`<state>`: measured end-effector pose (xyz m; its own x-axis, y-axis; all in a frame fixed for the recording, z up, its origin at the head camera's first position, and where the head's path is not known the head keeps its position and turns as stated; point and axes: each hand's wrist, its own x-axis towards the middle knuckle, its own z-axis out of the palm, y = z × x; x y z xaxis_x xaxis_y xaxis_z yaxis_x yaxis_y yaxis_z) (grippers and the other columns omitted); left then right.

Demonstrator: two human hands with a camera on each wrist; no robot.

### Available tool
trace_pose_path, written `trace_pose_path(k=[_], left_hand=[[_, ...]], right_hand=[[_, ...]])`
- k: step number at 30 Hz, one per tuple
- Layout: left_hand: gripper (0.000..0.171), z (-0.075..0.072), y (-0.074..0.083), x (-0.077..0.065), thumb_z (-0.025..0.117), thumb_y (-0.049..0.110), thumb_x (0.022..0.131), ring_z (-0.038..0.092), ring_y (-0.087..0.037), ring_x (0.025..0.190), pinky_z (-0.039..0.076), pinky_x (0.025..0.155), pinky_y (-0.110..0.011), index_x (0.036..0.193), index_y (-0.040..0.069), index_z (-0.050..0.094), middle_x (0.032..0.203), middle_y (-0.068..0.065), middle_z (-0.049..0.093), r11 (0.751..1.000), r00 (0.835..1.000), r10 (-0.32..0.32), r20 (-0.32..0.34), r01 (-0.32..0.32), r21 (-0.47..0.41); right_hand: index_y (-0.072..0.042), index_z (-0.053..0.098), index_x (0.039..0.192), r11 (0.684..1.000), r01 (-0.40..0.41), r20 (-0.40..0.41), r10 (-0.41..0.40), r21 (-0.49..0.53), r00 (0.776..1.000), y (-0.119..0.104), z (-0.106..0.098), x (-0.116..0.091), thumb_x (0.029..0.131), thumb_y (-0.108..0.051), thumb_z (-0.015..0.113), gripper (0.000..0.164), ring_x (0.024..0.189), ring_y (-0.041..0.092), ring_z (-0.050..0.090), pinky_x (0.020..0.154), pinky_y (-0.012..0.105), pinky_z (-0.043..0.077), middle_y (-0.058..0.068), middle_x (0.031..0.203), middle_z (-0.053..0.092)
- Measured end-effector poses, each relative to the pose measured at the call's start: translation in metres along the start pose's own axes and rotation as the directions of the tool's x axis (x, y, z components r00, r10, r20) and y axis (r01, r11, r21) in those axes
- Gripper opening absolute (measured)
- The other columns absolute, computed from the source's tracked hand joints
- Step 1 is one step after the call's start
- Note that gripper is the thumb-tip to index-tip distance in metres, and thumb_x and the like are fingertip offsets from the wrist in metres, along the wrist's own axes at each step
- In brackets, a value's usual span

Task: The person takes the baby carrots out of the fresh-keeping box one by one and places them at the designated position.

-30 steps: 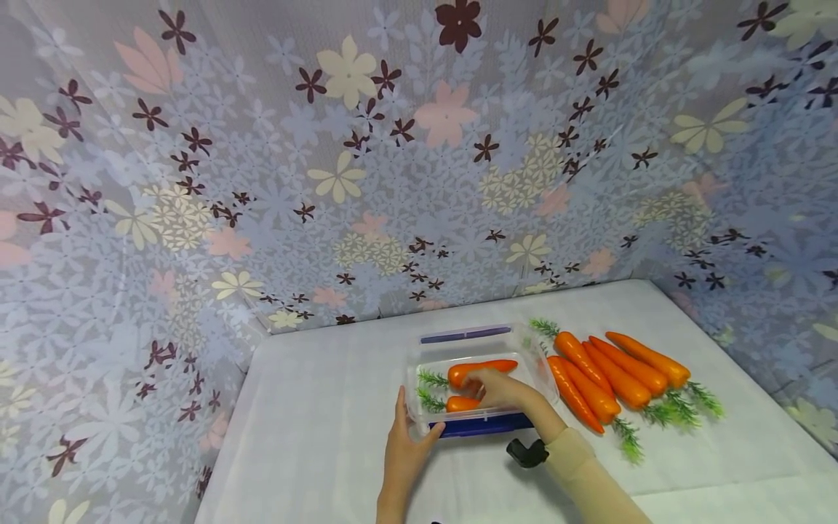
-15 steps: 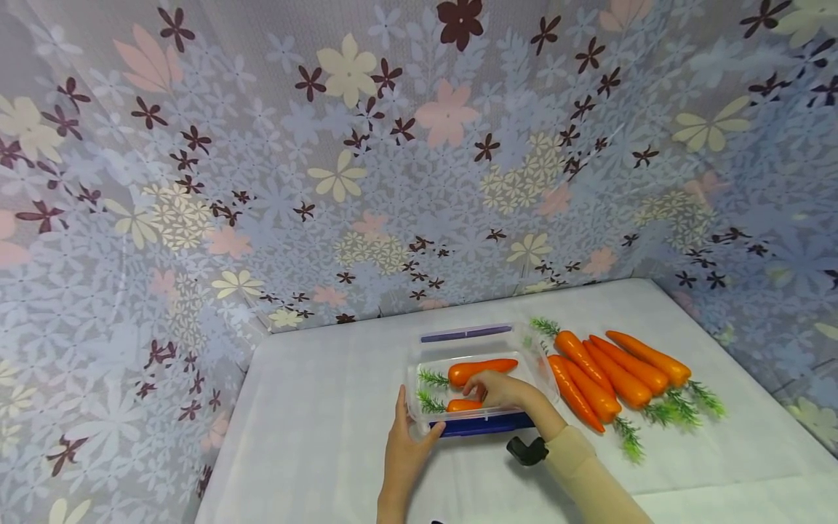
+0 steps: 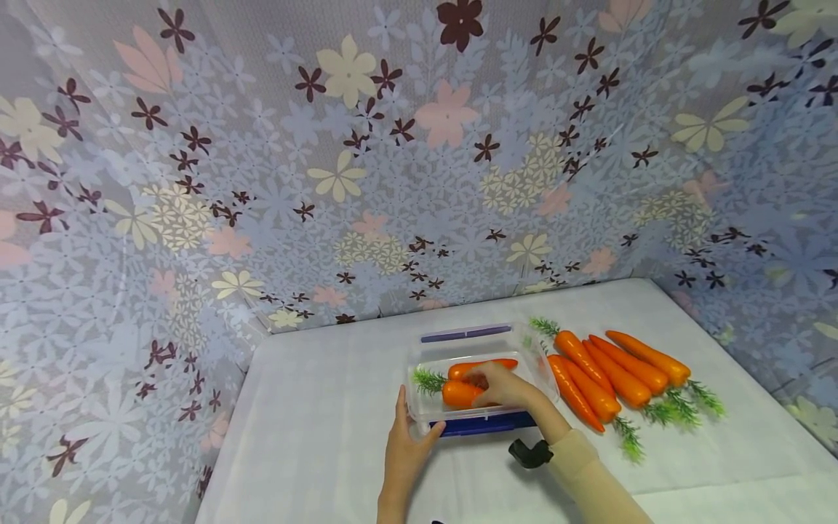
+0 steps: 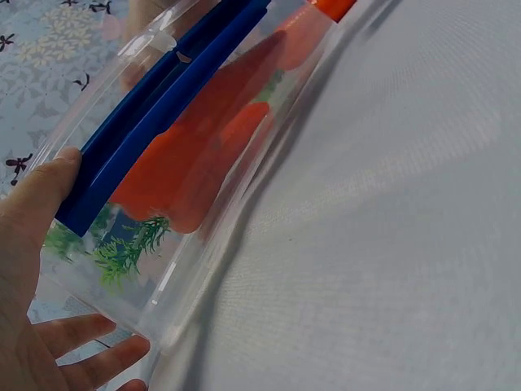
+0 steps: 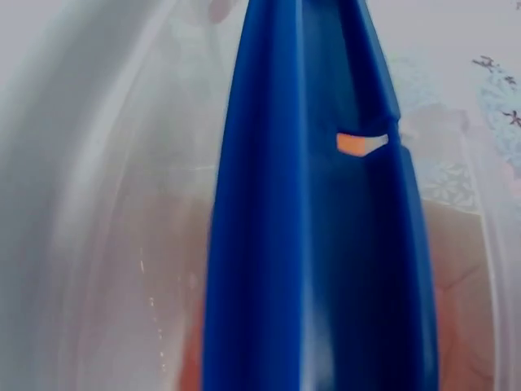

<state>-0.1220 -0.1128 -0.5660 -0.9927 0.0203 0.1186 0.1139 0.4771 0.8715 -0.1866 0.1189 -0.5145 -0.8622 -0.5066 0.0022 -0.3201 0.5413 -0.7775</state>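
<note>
A clear plastic container [image 3: 548, 378] with blue clips stands on the table. My right hand [image 3: 503, 386] reaches inside and grips an orange carrot [image 3: 458, 395] with a green leafy top; the carrot's tip is hidden under the hand. Another carrot [image 3: 507, 362] lies behind it, partly covered by my fingers. At the front left corner, my left hand [image 3: 407, 444] holds the container, its thumb on the front blue clip [image 4: 155, 122] and its fingers at the end wall. The right wrist view is mostly filled by the blue clip [image 5: 269, 195], with the right hand blurred behind clear plastic.
To the right of the container, several orange carrots [image 3: 618, 375] with green tops lie side by side on the white tablecloth [image 3: 314, 437]. A floral curtain [image 3: 393, 182] rises behind the table and along its sides.
My right hand has taken hold of the front carrot. That carrot and its leaves have come up and slightly left inside the container, partly covering the rear leaves. My left hand has stayed put.
</note>
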Motion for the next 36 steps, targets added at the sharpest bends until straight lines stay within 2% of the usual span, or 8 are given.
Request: trace_pose_path(k=[5, 10, 15, 19, 25, 30, 33, 36], left_hand=[[0.099, 0.002, 0.004, 0.0, 0.075, 0.046, 0.077, 0.06, -0.034, 0.115, 0.044, 0.099, -0.055, 0.153, 0.015, 0.019, 0.14, -0.021, 0.051, 1.0, 1.0, -0.021, -0.001, 0.021, 0.005], [0.1, 0.0, 0.003, 0.0, 0.076, 0.045, 0.077, 0.058, -0.036, 0.117, 0.042, 0.101, -0.056, 0.153, 0.016, 0.018, 0.143, -0.021, 0.047, 0.998, 0.998, -0.057, 0.004, 0.057, 0.013], [0.1, 0.003, 0.002, 0.001, 0.076, 0.044, 0.077, 0.057, -0.036, 0.118, 0.039, 0.103, -0.057, 0.153, 0.017, 0.017, 0.144, -0.021, 0.046, 0.998, 0.998, -0.058, 0.008, 0.058, -0.003], [0.1, 0.005, 0.002, 0.001, 0.076, 0.045, 0.077, 0.057, -0.036, 0.118, 0.039, 0.103, -0.057, 0.153, 0.017, 0.018, 0.143, -0.021, 0.047, 0.999, 0.999, -0.053, 0.002, 0.053, 0.004], [0.1, 0.003, 0.002, -0.001, 0.076, 0.045, 0.076, 0.057, -0.037, 0.118, 0.04, 0.102, -0.058, 0.153, 0.018, 0.018, 0.143, -0.021, 0.047, 0.998, 0.998, -0.066, -0.016, 0.067, 0.022], [0.1, 0.003, 0.002, 0.0, 0.076, 0.046, 0.076, 0.056, -0.037, 0.12, 0.039, 0.103, -0.057, 0.153, 0.017, 0.018, 0.145, -0.019, 0.046, 0.997, 0.997, -0.074, -0.011, 0.074, 0.011], [0.101, 0.004, 0.003, 0.0, 0.076, 0.047, 0.076, 0.055, -0.036, 0.121, 0.038, 0.104, -0.057, 0.153, 0.018, 0.018, 0.146, -0.018, 0.044, 0.996, 0.996, -0.086, -0.004, 0.086, 0.003], [0.101, 0.005, 0.004, 0.0, 0.076, 0.048, 0.076, 0.054, -0.037, 0.122, 0.037, 0.105, -0.059, 0.153, 0.018, 0.018, 0.147, -0.017, 0.043, 0.996, 0.996, -0.089, -0.005, 0.089, -0.003]], right_hand=[[0.002, 0.062, 0.12, 0.999, 0.049, -0.151, -0.05, -0.006, 0.987, 0.001, -0.001, -0.002, 0.08, -0.01, 0.075, 0.044, 0.1, 0.03, 0.065, 0.085, 0.037, 0.055, 0.019, 0.116, 0.066], [0.003, 0.059, 0.124, 0.984, 0.085, -0.33, -0.029, 0.156, 0.943, -0.017, -0.012, -0.001, 0.083, -0.01, 0.072, 0.044, 0.101, 0.036, 0.065, 0.082, 0.038, 0.057, 0.024, 0.119, 0.064], [-0.002, 0.058, 0.128, 0.969, 0.07, -0.501, 0.06, 0.236, 0.864, -0.04, -0.045, -0.011, 0.084, -0.012, 0.072, 0.047, 0.102, 0.037, 0.064, 0.078, 0.028, 0.056, 0.024, 0.118, 0.064], [-0.001, 0.059, 0.126, 0.976, 0.03, -0.604, 0.111, 0.218, 0.789, -0.045, -0.067, -0.026, 0.084, -0.014, 0.072, 0.046, 0.096, 0.03, 0.065, 0.072, 0.017, 0.052, 0.023, 0.116, 0.065], [-0.001, 0.061, 0.123, 0.983, -0.077, -0.733, 0.177, 0.168, 0.657, -0.026, -0.084, -0.049, 0.084, -0.014, 0.073, 0.042, 0.085, 0.007, 0.06, 0.065, 0.013, 0.051, 0.021, 0.115, 0.064], [0.002, 0.062, 0.12, 0.967, -0.226, -0.803, 0.227, 0.119, 0.551, 0.004, -0.085, -0.072, 0.082, -0.011, 0.074, 0.042, 0.089, 0.026, 0.062, 0.064, 0.02, 0.051, 0.024, 0.112, 0.065], [0.006, 0.061, 0.118, 0.943, -0.327, -0.819, 0.238, 0.066, 0.523, 0.018, -0.08, -0.085, 0.081, -0.009, 0.074, 0.042, 0.094, 0.038, 0.061, 0.073, 0.036, 0.053, 0.028, 0.109, 0.065], [0.009, 0.059, 0.119, 0.925, -0.377, -0.805, 0.257, 0.045, 0.534, 0.03, -0.073, -0.096, 0.081, -0.008, 0.073, 0.043, 0.096, 0.042, 0.06, 0.079, 0.051, 0.051, 0.031, 0.108, 0.064]])
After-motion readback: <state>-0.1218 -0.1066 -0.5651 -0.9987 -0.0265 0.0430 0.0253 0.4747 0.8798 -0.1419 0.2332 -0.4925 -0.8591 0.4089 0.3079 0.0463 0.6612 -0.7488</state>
